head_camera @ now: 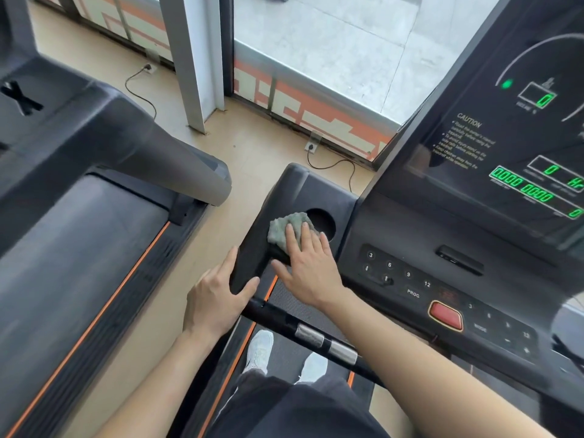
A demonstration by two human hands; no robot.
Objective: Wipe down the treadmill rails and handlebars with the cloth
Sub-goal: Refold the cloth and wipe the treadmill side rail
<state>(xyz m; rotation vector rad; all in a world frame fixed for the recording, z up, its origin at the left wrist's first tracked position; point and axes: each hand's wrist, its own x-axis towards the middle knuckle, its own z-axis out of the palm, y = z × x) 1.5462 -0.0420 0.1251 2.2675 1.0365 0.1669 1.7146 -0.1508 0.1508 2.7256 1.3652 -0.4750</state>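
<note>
1. Head view: the right hand point(308, 268) lies flat with straight fingers, pressing the grey-green cloth point(284, 227) onto the treadmill's side tray point(294, 188). The fingers hide part of the cloth.
2. The cloth's edge covers some of the one round cup hole point(324, 221).
3. The left hand point(218, 295), fingers extended and thumb spread, rests against the tray's near end and grasps nothing.
4. One handlebar point(278, 317) carries two silver plates point(309, 335) and vanishes beneath the right forearm.
5. Two shoes point(260, 349) show. The console point(489, 172) is cut off at the right.
</note>
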